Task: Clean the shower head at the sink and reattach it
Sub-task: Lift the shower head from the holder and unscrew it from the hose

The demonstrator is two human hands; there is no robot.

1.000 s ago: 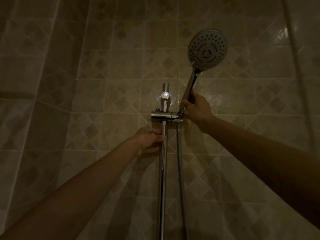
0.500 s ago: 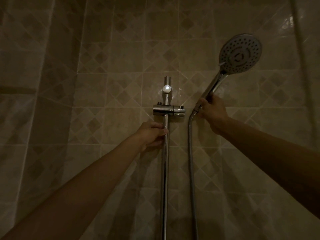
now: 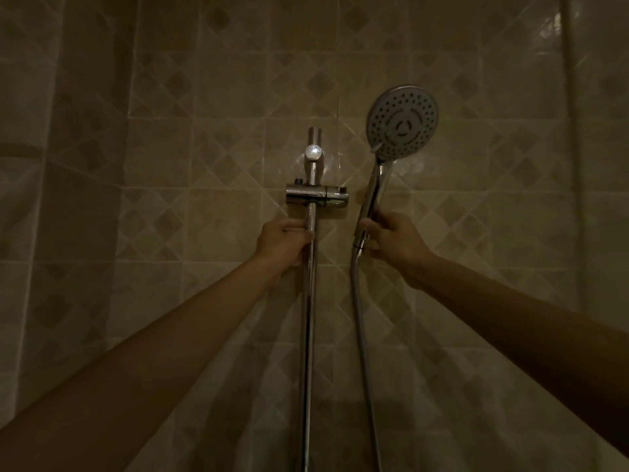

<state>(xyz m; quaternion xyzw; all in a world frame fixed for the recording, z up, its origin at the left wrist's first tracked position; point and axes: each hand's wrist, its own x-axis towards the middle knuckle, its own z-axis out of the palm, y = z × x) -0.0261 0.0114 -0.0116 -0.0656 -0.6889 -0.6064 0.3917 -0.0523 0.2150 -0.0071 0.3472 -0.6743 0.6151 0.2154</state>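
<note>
Beside the holder [image 3: 316,195] — right hand [image 3: 394,243] grips shower head [image 3: 401,122].

Tiled wall [image 3: 211,97] with diamond shapes, shiny metal rail [image 3: 308,335] fixed on it (running up and down) by the left hand [image 3: 284,241], metal holder [image 3: 316,195] just above that hand

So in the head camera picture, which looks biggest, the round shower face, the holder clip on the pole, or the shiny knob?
1. Shower face, clearly biggest.
2. Holder clip, wide but thin.
3. Shiny knob, smallest.
The face is held nearer the camera, so it may look extra big.
</note>
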